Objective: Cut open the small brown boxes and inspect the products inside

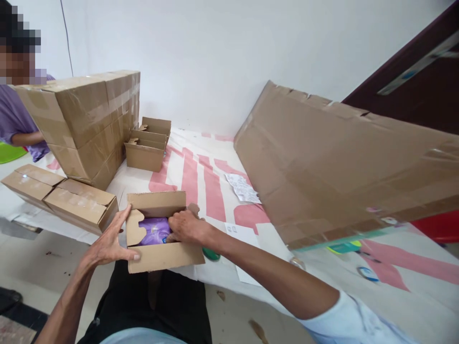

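A small open cardboard box (pixel 163 258) rests at the table's near edge, over my lap. A purple packet (pixel 154 230) lies inside it. My left hand (pixel 109 241) is spread flat against the box's left side, thumb on the front wall. My right hand (pixel 186 227) reaches into the box from the right with its fingers curled down beside the purple packet; whether it grips the packet is hidden.
Two closed small boxes (pixel 59 193) lie to the left, behind them a taped stack of cartons (pixel 86 124). Open small boxes (pixel 147 143) stand further back. A large flattened cardboard sheet (pixel 340 162) leans at right. Paper leaflets (pixel 244 187) lie on the cloth. A person in purple (pixel 17 124) sits far left.
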Motion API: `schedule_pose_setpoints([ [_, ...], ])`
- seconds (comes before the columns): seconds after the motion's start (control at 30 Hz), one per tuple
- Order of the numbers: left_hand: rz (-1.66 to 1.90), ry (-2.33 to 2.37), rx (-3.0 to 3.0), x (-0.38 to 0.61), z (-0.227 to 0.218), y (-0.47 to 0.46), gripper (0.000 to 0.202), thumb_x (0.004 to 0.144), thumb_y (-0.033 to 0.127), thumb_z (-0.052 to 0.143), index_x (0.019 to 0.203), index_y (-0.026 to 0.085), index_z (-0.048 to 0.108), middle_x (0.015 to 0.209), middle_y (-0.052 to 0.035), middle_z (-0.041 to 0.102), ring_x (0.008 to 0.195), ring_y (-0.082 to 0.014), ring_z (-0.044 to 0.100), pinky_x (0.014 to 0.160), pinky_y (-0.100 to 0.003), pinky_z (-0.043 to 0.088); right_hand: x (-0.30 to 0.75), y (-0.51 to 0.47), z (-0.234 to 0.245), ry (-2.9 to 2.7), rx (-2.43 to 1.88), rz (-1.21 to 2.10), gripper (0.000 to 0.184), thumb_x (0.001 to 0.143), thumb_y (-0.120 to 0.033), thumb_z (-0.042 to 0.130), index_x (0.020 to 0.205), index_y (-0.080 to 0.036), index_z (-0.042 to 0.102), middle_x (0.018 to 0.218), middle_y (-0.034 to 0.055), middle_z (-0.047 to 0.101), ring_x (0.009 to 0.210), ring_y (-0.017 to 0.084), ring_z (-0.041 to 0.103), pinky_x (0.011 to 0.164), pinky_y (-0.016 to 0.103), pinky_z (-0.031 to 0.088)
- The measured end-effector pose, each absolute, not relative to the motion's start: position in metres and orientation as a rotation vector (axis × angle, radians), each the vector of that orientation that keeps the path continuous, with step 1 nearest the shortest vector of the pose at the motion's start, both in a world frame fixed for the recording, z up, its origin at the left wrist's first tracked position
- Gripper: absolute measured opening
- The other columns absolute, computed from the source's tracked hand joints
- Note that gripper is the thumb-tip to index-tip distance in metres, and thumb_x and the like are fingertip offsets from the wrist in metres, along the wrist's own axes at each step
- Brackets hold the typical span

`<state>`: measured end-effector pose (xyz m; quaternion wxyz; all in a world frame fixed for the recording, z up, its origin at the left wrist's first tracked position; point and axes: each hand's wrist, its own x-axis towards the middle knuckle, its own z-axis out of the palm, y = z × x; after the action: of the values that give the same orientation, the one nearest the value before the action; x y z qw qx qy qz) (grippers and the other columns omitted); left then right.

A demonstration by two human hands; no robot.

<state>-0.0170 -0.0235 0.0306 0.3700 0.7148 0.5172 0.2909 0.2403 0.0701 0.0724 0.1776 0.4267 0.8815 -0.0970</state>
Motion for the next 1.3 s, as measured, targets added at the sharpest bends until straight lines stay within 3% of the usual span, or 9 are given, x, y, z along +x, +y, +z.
schedule_pose_setpoints([
  [0.2, 0.751, 1.315, 1.82, -0.017, 0.03, -0.023, 0.13, 0.072, 0.056, 0.089, 0.171, 0.028, 0.01, 0.172, -0.0186, 0.025, 0.157, -0.0458, 0.028, 0.123, -0.062, 0.036, 0.239, 0.072, 0.063, 2.497, 1.291, -0.446, 0.024, 0.098, -0.033, 0.062, 0.093, -0.015, 0.079, 0.102, 0.0144, 0.081, 0.094, 0.024, 0.076, 0.075, 0.03, 0.049],
  [0.33, 0.788, 1.29, 1.834, -0.017, 0.025, -0.023, 0.129, 0.073, 0.053, 0.089, 0.171, 0.028, 0.01, 0.172, -0.0181, 0.026, 0.156, -0.0457, 0.031, 0.12, -0.059, 0.041, 0.242, 0.067, 0.067, 2.564, 1.333, -0.508, 0.025, 0.093, -0.017, 0.055, 0.078, -0.018, 0.075, 0.082, 0.0059, 0.077, 0.076, 0.017, 0.07, 0.065, 0.026, 0.041],
  [0.5, 0.766, 1.32, 1.859, -0.018, 0.022, -0.023, 0.131, 0.072, 0.055, 0.089, 0.171, 0.028, 0.008, 0.174, -0.0167, 0.024, 0.156, -0.0465, 0.031, 0.121, -0.059, 0.04, 0.246, 0.063, 0.081, 2.697, 1.482, -0.537, 0.022, 0.085, -0.015, 0.053, 0.064, -0.019, 0.06, 0.061, -0.0012, 0.06, 0.058, 0.012, 0.048, 0.058, 0.029, 0.025],
  [0.63, 0.748, 1.337, 1.856, -0.02, 0.02, -0.023, 0.132, 0.072, 0.06, 0.088, 0.171, 0.03, 0.006, 0.176, -0.0156, 0.02, 0.159, -0.0463, 0.025, 0.123, -0.06, 0.038, 0.259, 0.069, 0.102, 2.775, 1.508, -0.716, 0.022, 0.076, -0.014, 0.053, 0.057, -0.021, 0.042, 0.055, -0.0047, 0.043, 0.055, 0.011, 0.036, 0.057, 0.03, 0.021],
  [0.77, 0.817, 1.344, 1.892, -0.021, 0.024, -0.025, 0.126, 0.073, 0.065, 0.087, 0.171, 0.031, 0.014, 0.175, -0.0169, 0.021, 0.159, -0.0463, 0.025, 0.124, -0.062, 0.037, 0.284, 0.074, 0.141, 2.912, 1.46, -1.166, 0.02, 0.075, -0.024, 0.051, 0.057, -0.022, 0.043, 0.057, -0.005, 0.041, 0.055, 0.011, 0.037, 0.053, 0.027, 0.024],
  [0.9, 1.085, 1.374, 2.044, -0.011, 0.045, -0.02, 0.117, 0.077, 0.056, 0.088, 0.169, 0.035, 0.019, 0.174, -0.0155, 0.024, 0.159, -0.0459, 0.026, 0.123, -0.063, 0.037, 0.306, 0.074, 0.175, 3.022, 1.518, -1.535, 0.024, 0.079, -0.036, 0.061, 0.061, -0.02, 0.058, 0.062, -0.0018, 0.056, 0.062, 0.013, 0.05, 0.061, 0.026, 0.039],
  [1.1, 1.33, 1.111, 2.296, 0.018, 0.09, 0.021, 0.101, 0.089, 0.037, 0.082, 0.169, 0.036, 0.02, 0.173, -0.0138, 0.027, 0.159, -0.0384, 0.03, 0.127, -0.057, 0.035, 0.302, 0.086, 0.155, 3.07, 1.668, -2.082, 0.031, 0.078, -0.044, 0.075, 0.062, -0.02, 0.062, 0.062, -0.0031, 0.057, 0.062, 0.012, 0.051, 0.067, 0.028, 0.046],
  [1.2, 1.492, 1.019, 2.207, 0.026, 0.107, 0.045, 0.088, 0.09, 0.04, 0.08, 0.165, 0.031, 0.034, 0.166, -0.0155, 0.04, 0.151, -0.0367, 0.042, 0.12, -0.05, 0.044, 0.291, 0.093, 0.136, 3.148, 1.639, -2.302, 0.037, 0.084, -0.056, 0.074, 0.073, -0.021, 0.068, 0.074, 0.0003, 0.066, 0.073, 0.016, 0.061, 0.075, 0.031, 0.053],
  [1.3, 1.543, 0.971, 1.984, 0.026, 0.12, 0.066, 0.083, 0.087, 0.046, 0.082, 0.158, 0.025, 0.044, 0.155, -0.0156, 0.053, 0.14, -0.0353, 0.055, 0.108, -0.044, 0.053, 0.28, 0.098, 0.127, 3.53, 1.408, -2.115, 0.047, 0.093, -0.068, 0.063, 0.109, -0.026, 0.076, 0.123, 0.0075, 0.072, 0.116, 0.026, 0.066, 0.096, 0.04, 0.056],
])
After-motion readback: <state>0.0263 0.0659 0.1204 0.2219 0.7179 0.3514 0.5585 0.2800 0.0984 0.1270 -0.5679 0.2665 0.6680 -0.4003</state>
